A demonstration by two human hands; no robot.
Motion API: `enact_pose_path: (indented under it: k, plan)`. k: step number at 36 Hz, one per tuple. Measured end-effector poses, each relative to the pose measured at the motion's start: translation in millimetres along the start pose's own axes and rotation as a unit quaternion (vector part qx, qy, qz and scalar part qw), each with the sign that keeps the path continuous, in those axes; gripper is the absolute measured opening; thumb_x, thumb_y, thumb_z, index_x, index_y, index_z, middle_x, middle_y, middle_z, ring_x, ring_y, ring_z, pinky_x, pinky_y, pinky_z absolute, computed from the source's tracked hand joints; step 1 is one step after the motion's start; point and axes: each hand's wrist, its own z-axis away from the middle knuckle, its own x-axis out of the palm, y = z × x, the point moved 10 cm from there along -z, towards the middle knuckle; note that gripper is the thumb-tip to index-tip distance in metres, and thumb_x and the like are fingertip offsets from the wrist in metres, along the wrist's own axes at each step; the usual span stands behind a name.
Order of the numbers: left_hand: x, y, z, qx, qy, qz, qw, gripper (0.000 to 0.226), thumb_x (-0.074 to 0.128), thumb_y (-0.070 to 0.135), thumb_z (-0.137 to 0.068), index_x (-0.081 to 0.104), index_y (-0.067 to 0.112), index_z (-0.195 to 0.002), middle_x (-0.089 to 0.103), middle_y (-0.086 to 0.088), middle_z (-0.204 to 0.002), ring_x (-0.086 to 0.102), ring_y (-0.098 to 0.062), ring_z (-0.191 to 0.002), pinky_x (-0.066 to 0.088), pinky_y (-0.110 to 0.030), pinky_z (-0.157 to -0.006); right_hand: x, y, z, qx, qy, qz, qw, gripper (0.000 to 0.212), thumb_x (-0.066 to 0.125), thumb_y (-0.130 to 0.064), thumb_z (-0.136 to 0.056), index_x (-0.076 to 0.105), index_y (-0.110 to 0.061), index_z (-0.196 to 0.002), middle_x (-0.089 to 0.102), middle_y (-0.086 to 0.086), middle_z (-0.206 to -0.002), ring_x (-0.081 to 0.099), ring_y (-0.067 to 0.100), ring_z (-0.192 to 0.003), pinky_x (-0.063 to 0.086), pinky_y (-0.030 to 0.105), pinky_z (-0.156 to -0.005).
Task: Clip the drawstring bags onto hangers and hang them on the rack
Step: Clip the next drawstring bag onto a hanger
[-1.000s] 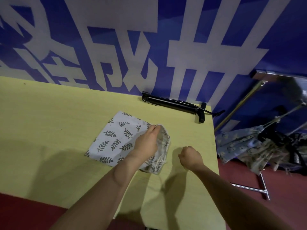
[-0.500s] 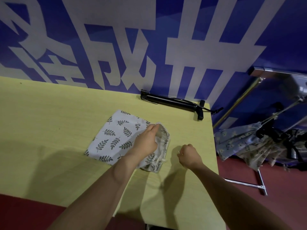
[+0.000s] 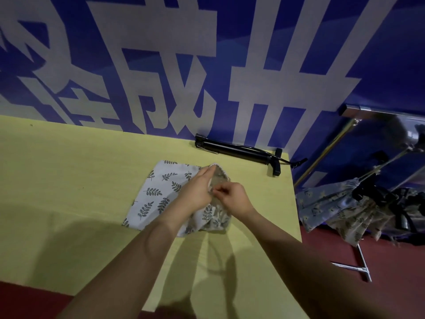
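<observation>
A drawstring bag (image 3: 158, 192) lies flat on the yellow table (image 3: 69, 180), close to the table's right side. The bag is white cloth with little dark leafy twigs printed all over it. Its closed bottom points to the left. Its open top is on the right, where the cloth is bunched up and wrinkled. The rim of the mouth stands up a bit, and the inside looks darker and grayish.

The left hand (image 3: 195, 194) lies on the bag near its mouth. Its fingers look fairly straight and reach up to the rim; I cannot tell if they go inside the opening or just press on top. The right hand (image 3: 232, 196) is right beside it, touching the bag's mouth. Its grip is curled, and the fingertips (image 3: 218, 191) seem to pinch the edge of the cloth, though the exact hold is hard to see.

A long black tool (image 3: 239, 153) lies at the far edge of the table by the blue wall (image 3: 379, 54). To the right, on the red floor (image 3: 391, 261), stands a shiny metal rack (image 3: 363, 261) with more printed bags (image 3: 333, 203) hanging on it.
</observation>
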Motion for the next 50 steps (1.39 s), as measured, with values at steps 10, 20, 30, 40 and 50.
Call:
enact_pose_path:
  k: [10,20,30,40,50]
  plan:
    - [-19,1,-27,-0.006,0.022,0.000,1.000,0.081,0.049,-0.006,-0.083,0.013,0.021,-0.150,0.015,0.008,-0.155,0.041,-0.020,-0.130,0.048,-0.036,-0.094,-56,0,-27,0.018,0.102,0.055,0.993,0.016,0.053,-0.008,-0.089,0.067,-0.011,-0.093,0.062,0.004,-0.099,0.058,0.019,-0.093,0.050,0.040,-0.085]
    - [-30,10,-89,-0.053,0.059,-0.015,0.997,0.067,0.049,0.006,-0.087,0.022,0.016,-0.148,0.030,0.000,-0.147,0.046,-0.022,-0.122,0.048,-0.043,-0.093,-80,23,-113,0.059,0.003,0.265,0.962,0.050,0.054,-0.016,-0.090,0.040,-0.012,-0.138,0.046,0.010,-0.138,0.044,0.029,-0.124,0.039,0.040,-0.103]
    - [-9,-9,-133,-0.085,0.049,-0.019,0.995,0.069,0.047,-0.002,-0.086,0.022,0.017,-0.148,0.030,0.001,-0.148,0.047,-0.020,-0.121,0.047,-0.032,-0.085,-78,79,-166,0.041,-0.091,0.460,0.882,0.068,0.058,-0.031,-0.090,0.022,-0.014,-0.146,0.035,0.011,-0.146,0.033,0.033,-0.134,0.026,0.044,-0.111]
    - [-2,-35,-118,-0.129,0.069,-0.030,0.989,0.065,0.045,0.001,-0.086,0.028,0.017,-0.146,0.034,0.003,-0.145,0.050,-0.018,-0.116,0.051,-0.035,-0.082,-65,89,-161,0.034,-0.108,0.476,0.872,0.045,0.054,-0.040,-0.090,0.042,-0.014,-0.124,0.053,0.009,-0.118,0.055,0.029,-0.108,0.045,0.037,-0.079]
    - [-15,-21,-96,-0.085,0.091,0.021,0.992,0.065,0.047,-0.004,-0.083,0.034,0.017,-0.143,0.037,0.000,-0.143,0.046,-0.018,-0.122,0.047,-0.032,-0.091,-103,43,-120,0.017,-0.015,0.368,0.930,0.042,0.062,-0.041,-0.078,0.043,-0.023,-0.111,0.063,0.000,-0.095,0.062,0.023,-0.079,0.055,0.036,-0.069]
